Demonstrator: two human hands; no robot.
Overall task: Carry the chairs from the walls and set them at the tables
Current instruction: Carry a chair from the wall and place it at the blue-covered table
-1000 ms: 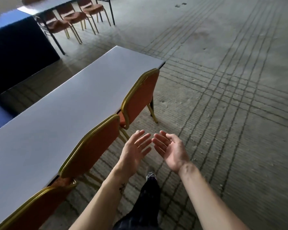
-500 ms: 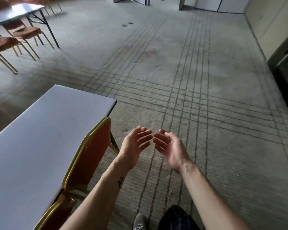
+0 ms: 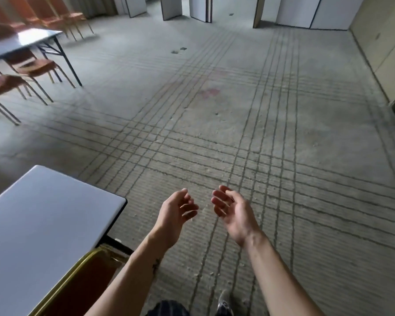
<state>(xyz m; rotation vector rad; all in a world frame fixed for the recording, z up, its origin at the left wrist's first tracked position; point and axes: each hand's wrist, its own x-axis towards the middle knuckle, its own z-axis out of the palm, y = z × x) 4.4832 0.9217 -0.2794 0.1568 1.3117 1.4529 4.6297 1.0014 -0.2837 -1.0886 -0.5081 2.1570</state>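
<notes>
My left hand (image 3: 176, 213) and my right hand (image 3: 233, 213) hang in front of me over the bare floor, palms facing each other, fingers apart, holding nothing. A white table (image 3: 39, 224) fills the lower left. One red chair with a gold frame (image 3: 82, 286) stands tucked at its near corner, just left of my left forearm. A second table (image 3: 21, 42) stands at the far left with red chairs (image 3: 32, 67) at it. More red chairs (image 3: 62, 17) line the back wall at the upper left.
Grey concrete floor (image 3: 237, 133) with dark grid lines stretches ahead and to the right. White folding partitions (image 3: 198, 6) stand along the far wall. A beige wall (image 3: 383, 42) runs along the right side. My shoe (image 3: 224, 304) shows at the bottom.
The view has swung right and up, away from the near table. Only one chair at it stays in view. My hands have drifted slightly apart, still empty.
</notes>
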